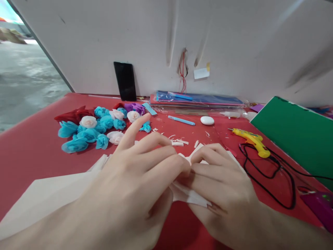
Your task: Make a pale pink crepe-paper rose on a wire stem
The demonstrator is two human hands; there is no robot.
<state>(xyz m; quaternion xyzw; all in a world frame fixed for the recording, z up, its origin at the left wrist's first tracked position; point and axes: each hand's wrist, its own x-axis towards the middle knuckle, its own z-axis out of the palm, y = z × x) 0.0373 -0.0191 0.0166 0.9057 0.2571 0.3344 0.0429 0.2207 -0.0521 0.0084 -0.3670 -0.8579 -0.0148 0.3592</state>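
Note:
My left hand [135, 180] and my right hand [221, 184] meet at the front middle of the red table. Between their pinched fingers is a piece of white paper [191, 197], thin and folded or crumpled, partly hidden by the fingers. The left index finger points up, away from the paper. More white paper [52, 194] lies flat under my left forearm. Just beyond my hands are scattered white paper scraps [177, 143]. A heap of blue, pale pink, red and purple fabric-like or paper flowers [88, 135] sits to the left.
At the right are a yellow glue gun [251, 140] with a black cord [275, 201] and a green board [293, 139]. Farther back lie a blue pen-like stick [181, 120], a white oval object [207, 120] and plastic-wrapped sheets [208, 99]. A black phone [125, 81] leans on the white wall [91, 41].

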